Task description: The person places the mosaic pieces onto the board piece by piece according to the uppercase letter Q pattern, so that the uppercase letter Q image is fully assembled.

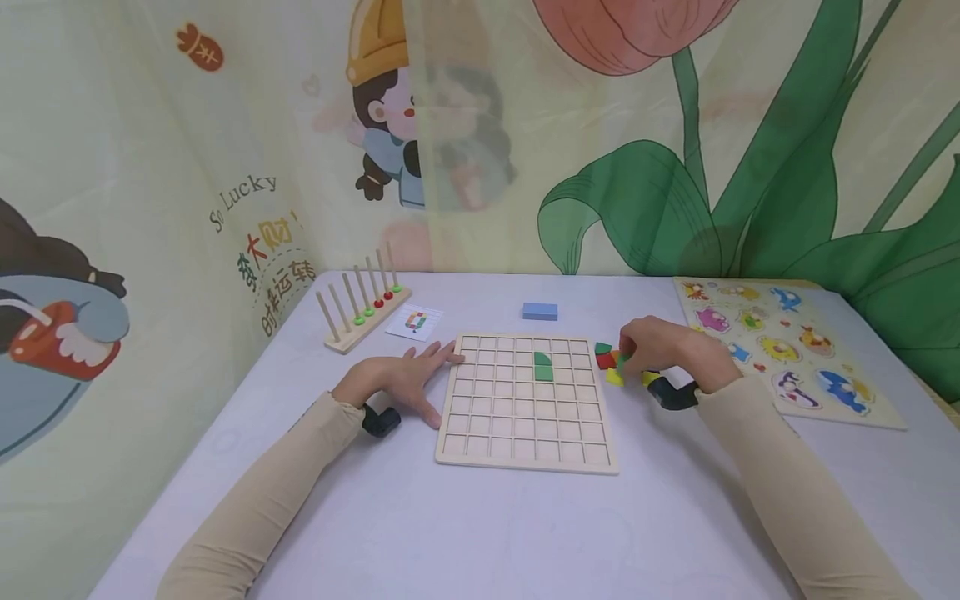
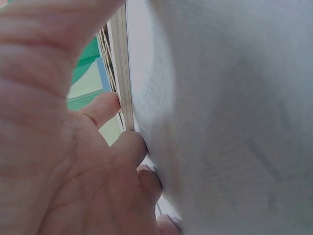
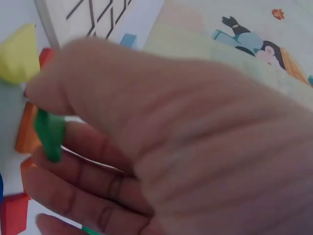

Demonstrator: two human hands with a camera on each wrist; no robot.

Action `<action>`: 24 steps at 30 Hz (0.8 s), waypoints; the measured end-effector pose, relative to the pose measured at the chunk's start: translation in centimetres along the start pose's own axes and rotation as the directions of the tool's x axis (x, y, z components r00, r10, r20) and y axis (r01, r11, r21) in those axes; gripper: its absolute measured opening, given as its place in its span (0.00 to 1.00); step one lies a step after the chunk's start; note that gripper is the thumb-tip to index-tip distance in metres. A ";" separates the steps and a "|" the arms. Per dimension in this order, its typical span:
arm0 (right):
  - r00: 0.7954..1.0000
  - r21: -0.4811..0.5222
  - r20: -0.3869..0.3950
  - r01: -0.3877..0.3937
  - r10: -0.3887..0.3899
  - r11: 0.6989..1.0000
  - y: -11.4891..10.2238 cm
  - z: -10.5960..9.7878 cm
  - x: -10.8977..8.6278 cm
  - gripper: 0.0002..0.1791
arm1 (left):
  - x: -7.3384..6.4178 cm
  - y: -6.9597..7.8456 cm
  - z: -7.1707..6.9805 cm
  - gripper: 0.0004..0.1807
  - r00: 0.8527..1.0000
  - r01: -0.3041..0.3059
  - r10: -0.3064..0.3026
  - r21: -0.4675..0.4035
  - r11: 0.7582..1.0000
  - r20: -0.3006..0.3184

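A wooden grid board lies on the white table, with a green quarter-round block and a green square block in neighbouring cells. My left hand rests at the board's left edge, its fingers spread and touching the frame. To the right of the board, my right hand pinches a small green block between thumb and fingers. Under and around that hand lie loose blocks, among them a yellow block, an orange block and a red block.
Behind the board sits a blue block. A pattern card and a wooden peg stand with red and green beads are at the back left. An animal puzzle board covers the right side.
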State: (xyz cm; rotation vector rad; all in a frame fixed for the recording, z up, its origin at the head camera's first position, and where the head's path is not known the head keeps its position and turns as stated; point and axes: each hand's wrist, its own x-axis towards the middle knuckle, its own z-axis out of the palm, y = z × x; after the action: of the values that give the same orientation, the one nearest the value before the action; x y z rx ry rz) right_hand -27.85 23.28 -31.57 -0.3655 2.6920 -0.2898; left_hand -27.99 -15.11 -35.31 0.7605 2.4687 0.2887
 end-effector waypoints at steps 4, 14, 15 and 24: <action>0.998 -0.033 -0.050 0.028 -0.029 0.999 -0.9 0.1 0.0 0.14 | 0.0 0.0 0.0 0.62 1.000 -0.012 0.012 -0.003 1.000 -0.004; 0.976 -0.035 -0.133 0.169 -0.172 0.985 -3.1 1.1 0.3 0.13 | -0.1 0.2 0.1 0.61 1.000 -0.009 0.009 -0.008 1.000 -0.006; 0.974 -0.035 -0.137 0.178 -0.182 0.983 -3.4 1.2 0.4 0.13 | -0.1 0.1 0.1 0.61 1.000 -0.012 0.012 -0.011 1.000 -0.006; 0.960 -0.010 -0.124 0.252 -0.251 0.968 -5.4 1.7 0.0 0.06 | 0.0 -0.1 0.1 0.61 1.000 -0.019 0.019 -0.017 1.000 -0.009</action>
State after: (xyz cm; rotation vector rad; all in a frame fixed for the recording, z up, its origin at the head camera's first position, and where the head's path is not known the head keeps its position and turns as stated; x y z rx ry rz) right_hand -25.98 17.98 -31.76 -0.7133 2.7654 -0.4057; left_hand -27.92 -15.17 -35.43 0.7777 2.4648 0.3206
